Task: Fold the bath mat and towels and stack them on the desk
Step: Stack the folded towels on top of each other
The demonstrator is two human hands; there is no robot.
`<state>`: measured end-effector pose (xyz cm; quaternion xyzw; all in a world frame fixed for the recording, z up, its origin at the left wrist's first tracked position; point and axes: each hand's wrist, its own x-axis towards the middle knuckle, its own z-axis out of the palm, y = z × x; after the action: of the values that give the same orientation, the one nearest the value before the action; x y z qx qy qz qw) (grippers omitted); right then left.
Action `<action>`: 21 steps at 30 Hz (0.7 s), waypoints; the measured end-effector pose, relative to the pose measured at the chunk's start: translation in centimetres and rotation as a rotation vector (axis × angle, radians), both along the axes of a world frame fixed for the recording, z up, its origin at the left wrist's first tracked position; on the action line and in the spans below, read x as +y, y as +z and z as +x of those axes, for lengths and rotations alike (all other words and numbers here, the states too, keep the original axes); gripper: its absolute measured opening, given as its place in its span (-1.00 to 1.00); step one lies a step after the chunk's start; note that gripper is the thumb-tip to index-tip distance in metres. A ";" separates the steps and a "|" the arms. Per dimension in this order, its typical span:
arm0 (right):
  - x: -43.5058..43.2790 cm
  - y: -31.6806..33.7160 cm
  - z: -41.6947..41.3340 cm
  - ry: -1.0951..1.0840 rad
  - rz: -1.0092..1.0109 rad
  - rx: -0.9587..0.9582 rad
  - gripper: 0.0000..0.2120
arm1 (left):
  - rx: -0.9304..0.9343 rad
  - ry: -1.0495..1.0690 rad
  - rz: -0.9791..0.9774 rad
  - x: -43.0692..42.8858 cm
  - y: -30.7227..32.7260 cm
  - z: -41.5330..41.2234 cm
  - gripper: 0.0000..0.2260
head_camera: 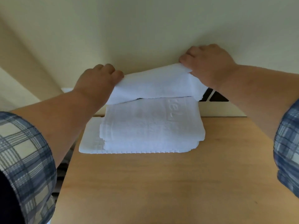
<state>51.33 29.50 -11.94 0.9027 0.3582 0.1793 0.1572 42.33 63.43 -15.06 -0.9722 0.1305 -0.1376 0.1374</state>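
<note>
From the head view, the left hand [97, 80] and the right hand [208, 65] are each pinching an end of a folded white towel [153, 84], holding it just above a stack of 2 folded white pieces at the far edge of the wooden worktop [161, 183]. The upper folded towel [150, 123], with raised lettering, is lying on the wider bath mat [92, 143], which is resting flat on the worktop near the cream wall [129, 29]. Plaid sleeves [24, 159] are framing both forearms.
</note>
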 end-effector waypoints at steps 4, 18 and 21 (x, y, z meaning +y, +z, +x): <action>-1.6 -3.1 -3.2 -0.063 0.040 0.091 -0.61 | 0.048 -0.062 -0.120 -0.2 -3.8 -3.3 -0.55; -6.6 -13.0 -12.8 -0.824 1.369 1.027 -0.62 | 0.161 -0.049 -0.227 -1.3 -10.1 -9.1 -0.50; -7.7 -12.4 -11.5 -0.735 2.012 1.501 -0.51 | 0.123 -0.062 -0.210 -2.9 -10.2 -8.4 -0.39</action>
<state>39.83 21.79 -24.38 0.5478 -0.1978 -0.2302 -0.7796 33.96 60.52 -25.27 -0.9833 0.1535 -0.0950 0.0224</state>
